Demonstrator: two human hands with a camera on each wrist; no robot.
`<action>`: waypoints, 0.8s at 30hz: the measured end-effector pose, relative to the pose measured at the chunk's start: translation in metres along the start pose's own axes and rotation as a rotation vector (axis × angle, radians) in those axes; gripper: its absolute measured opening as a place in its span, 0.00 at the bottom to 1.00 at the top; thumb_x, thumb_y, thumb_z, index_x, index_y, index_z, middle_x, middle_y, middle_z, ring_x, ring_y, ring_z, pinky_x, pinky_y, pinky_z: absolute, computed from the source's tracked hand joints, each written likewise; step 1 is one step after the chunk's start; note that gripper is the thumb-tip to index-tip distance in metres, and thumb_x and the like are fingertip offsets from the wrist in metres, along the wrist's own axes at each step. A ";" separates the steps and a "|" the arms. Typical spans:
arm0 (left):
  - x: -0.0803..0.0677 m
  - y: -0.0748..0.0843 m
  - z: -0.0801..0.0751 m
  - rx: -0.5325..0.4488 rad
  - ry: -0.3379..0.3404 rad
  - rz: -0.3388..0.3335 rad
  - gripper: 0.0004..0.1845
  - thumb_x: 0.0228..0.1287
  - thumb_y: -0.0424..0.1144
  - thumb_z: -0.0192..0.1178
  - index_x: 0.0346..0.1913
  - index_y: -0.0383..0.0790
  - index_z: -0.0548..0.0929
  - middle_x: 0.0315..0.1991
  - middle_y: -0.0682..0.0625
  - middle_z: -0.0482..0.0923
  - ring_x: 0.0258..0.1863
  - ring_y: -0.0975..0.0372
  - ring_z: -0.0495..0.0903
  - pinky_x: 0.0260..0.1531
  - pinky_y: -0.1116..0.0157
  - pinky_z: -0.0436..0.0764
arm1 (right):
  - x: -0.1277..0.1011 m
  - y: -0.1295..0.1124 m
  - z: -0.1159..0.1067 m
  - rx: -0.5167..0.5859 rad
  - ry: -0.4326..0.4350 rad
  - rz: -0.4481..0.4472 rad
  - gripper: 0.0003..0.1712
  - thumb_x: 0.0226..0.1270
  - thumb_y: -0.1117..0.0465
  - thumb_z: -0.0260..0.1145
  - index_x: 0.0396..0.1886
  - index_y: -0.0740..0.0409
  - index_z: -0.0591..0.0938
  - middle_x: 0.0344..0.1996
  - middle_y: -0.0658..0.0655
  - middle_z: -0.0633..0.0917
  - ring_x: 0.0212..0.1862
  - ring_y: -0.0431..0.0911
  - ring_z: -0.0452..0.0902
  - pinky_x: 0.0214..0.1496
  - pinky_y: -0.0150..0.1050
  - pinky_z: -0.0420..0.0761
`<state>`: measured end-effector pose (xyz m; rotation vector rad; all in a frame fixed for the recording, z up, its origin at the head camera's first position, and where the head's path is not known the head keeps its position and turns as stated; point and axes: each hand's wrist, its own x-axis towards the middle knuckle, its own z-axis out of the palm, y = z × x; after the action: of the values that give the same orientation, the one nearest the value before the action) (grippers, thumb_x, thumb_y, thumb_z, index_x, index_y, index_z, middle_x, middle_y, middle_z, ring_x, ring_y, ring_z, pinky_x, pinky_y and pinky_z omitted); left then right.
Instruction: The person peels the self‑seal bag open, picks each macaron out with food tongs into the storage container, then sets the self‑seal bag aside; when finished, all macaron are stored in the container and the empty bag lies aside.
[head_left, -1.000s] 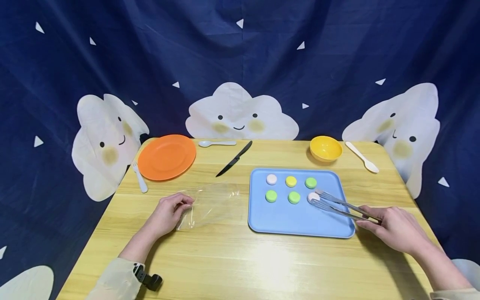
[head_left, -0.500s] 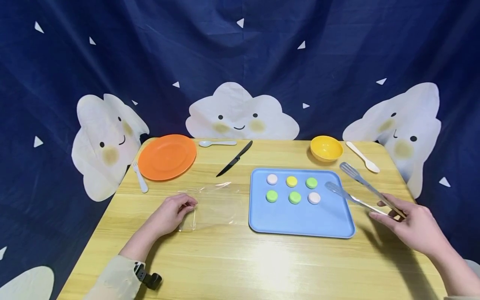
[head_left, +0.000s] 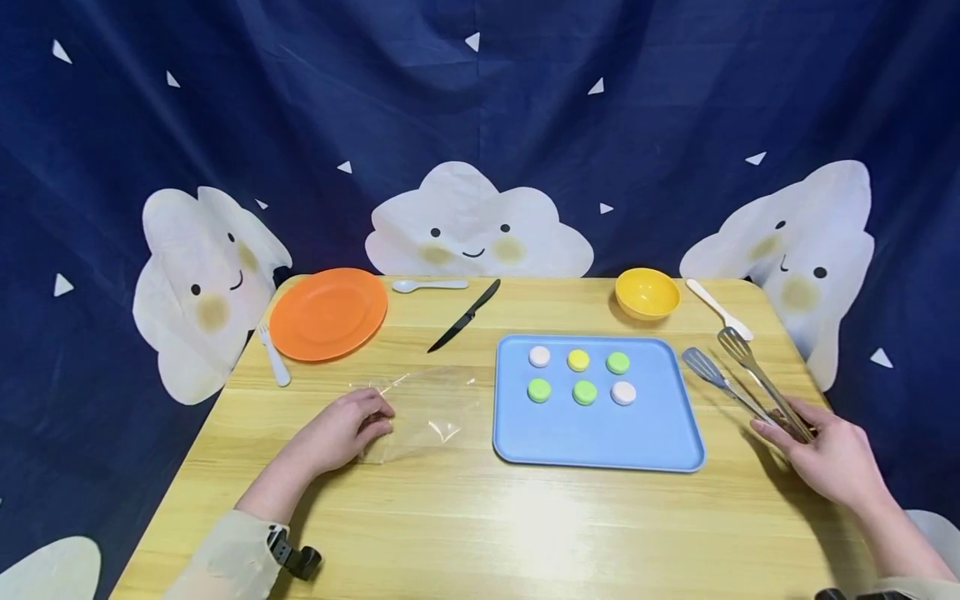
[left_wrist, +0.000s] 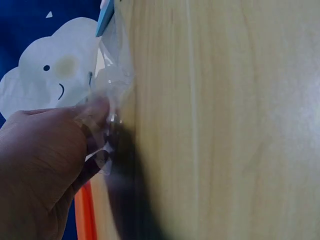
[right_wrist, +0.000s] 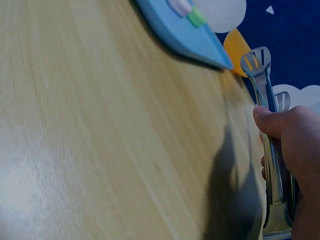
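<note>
My left hand (head_left: pixel 347 427) pinches the edge of a clear plastic bag (head_left: pixel 427 412); in the left wrist view the thin film of the bag (left_wrist: pixel 116 60) runs up past the fingers. At the right, my right hand (head_left: pixel 832 454) grips metal tongs (head_left: pixel 757 383) with slotted heads, their two arms spread apart. The tongs' heads are to the right of the blue tray (head_left: pixel 600 437), near the white spoon. On the tray lie several macarons in two rows: green (head_left: pixel 584 392), yellow (head_left: pixel 578 360) and pale pink (head_left: pixel 623 392).
An orange plate (head_left: pixel 330 315) stands at the back left beside a pale fork (head_left: pixel 274 357). Behind lie a pale spoon (head_left: pixel 430 285) and a black knife (head_left: pixel 465 317). A yellow bowl (head_left: pixel 647 293) and a white spoon (head_left: pixel 717 307) are at the back right.
The tongs have come away from the pale pink macaron and moved right, off the tray, with their arms spreading. My left hand stays on the bag. The macarons have not moved.
</note>
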<state>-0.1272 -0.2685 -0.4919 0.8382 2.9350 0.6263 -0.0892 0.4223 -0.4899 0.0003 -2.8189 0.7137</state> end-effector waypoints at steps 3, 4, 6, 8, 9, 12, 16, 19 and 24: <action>0.000 0.003 -0.003 0.025 -0.042 0.025 0.10 0.69 0.41 0.74 0.49 0.43 0.88 0.47 0.54 0.81 0.49 0.60 0.82 0.53 0.55 0.84 | -0.001 0.005 0.006 -0.008 0.012 -0.007 0.34 0.63 0.48 0.81 0.59 0.68 0.85 0.41 0.72 0.86 0.44 0.68 0.80 0.39 0.49 0.71; 0.000 0.004 -0.004 0.036 -0.053 0.035 0.11 0.69 0.42 0.74 0.49 0.42 0.88 0.48 0.53 0.81 0.50 0.59 0.82 0.54 0.55 0.84 | -0.001 0.006 0.007 -0.009 0.018 -0.010 0.34 0.63 0.48 0.81 0.58 0.70 0.84 0.43 0.73 0.85 0.44 0.68 0.80 0.39 0.49 0.70; 0.000 0.005 -0.007 0.062 -0.070 0.047 0.13 0.68 0.42 0.75 0.50 0.41 0.88 0.49 0.53 0.80 0.50 0.59 0.82 0.54 0.54 0.84 | -0.002 0.008 0.011 -0.016 0.030 -0.009 0.35 0.62 0.48 0.81 0.57 0.72 0.84 0.42 0.72 0.84 0.44 0.67 0.78 0.39 0.46 0.68; -0.001 0.006 -0.009 0.086 -0.079 0.049 0.13 0.69 0.42 0.74 0.51 0.41 0.88 0.50 0.52 0.81 0.51 0.58 0.82 0.55 0.54 0.84 | -0.004 0.009 0.014 -0.021 0.035 0.002 0.37 0.61 0.48 0.82 0.57 0.74 0.84 0.41 0.72 0.83 0.42 0.66 0.77 0.38 0.46 0.68; -0.002 0.006 -0.010 0.096 -0.083 0.046 0.12 0.70 0.42 0.74 0.51 0.41 0.88 0.51 0.53 0.81 0.51 0.58 0.83 0.56 0.54 0.84 | -0.005 0.008 0.015 -0.019 0.035 0.010 0.37 0.61 0.48 0.82 0.57 0.74 0.84 0.41 0.72 0.82 0.42 0.67 0.77 0.39 0.47 0.69; -0.002 0.004 -0.013 0.106 -0.084 0.037 0.11 0.72 0.43 0.71 0.52 0.42 0.88 0.52 0.53 0.82 0.53 0.58 0.83 0.57 0.53 0.83 | -0.006 0.008 0.017 -0.018 0.036 0.026 0.37 0.60 0.48 0.82 0.57 0.74 0.84 0.43 0.74 0.83 0.45 0.69 0.78 0.42 0.54 0.71; -0.002 0.003 -0.022 0.088 -0.042 0.022 0.12 0.74 0.44 0.69 0.54 0.43 0.88 0.55 0.51 0.84 0.56 0.54 0.84 0.60 0.50 0.82 | -0.005 0.007 0.017 -0.021 0.047 0.013 0.30 0.57 0.47 0.84 0.48 0.64 0.87 0.31 0.67 0.82 0.37 0.64 0.77 0.33 0.52 0.70; 0.001 0.005 -0.032 0.086 0.063 0.008 0.16 0.74 0.46 0.70 0.57 0.41 0.87 0.58 0.47 0.84 0.59 0.50 0.84 0.60 0.46 0.81 | -0.003 0.004 0.013 -0.028 0.022 0.036 0.35 0.55 0.45 0.85 0.49 0.66 0.82 0.29 0.66 0.81 0.35 0.65 0.77 0.32 0.55 0.72; 0.011 0.012 -0.058 0.096 0.314 -0.030 0.26 0.74 0.49 0.68 0.67 0.38 0.82 0.68 0.42 0.79 0.67 0.43 0.77 0.65 0.39 0.74 | 0.006 -0.014 -0.002 -0.020 0.000 0.059 0.50 0.59 0.42 0.81 0.66 0.73 0.73 0.50 0.80 0.78 0.51 0.77 0.72 0.45 0.70 0.70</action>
<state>-0.1386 -0.2751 -0.4333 0.7649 3.2760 0.6766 -0.0933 0.4111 -0.4801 -0.0868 -2.8369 0.6976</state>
